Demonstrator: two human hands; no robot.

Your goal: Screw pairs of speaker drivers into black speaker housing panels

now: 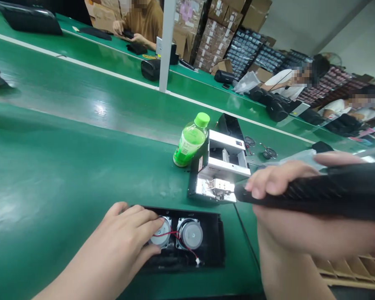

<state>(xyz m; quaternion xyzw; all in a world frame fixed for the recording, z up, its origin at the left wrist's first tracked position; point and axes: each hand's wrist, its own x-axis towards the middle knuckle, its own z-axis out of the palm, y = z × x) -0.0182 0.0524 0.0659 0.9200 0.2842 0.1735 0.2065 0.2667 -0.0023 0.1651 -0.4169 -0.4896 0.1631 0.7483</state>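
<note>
My left hand [125, 237] lies on the left end of a black speaker housing [211, 248], fingers curled over it and touching one of two round silver speaker drivers [190, 234] joined by red wire. My right hand [287, 200] is wrapped round a black electric screwdriver [331, 193]. The tool's tip points left at a small white and black screw feeder box [220, 168] on the green bench [65, 166].
A green drink bottle [190, 141] leans beside the feeder box. Small loose speaker parts [269, 153] lie behind it. A white post [166, 46] rises from the belt. Other people sit across the line among black speakers and cardboard boxes.
</note>
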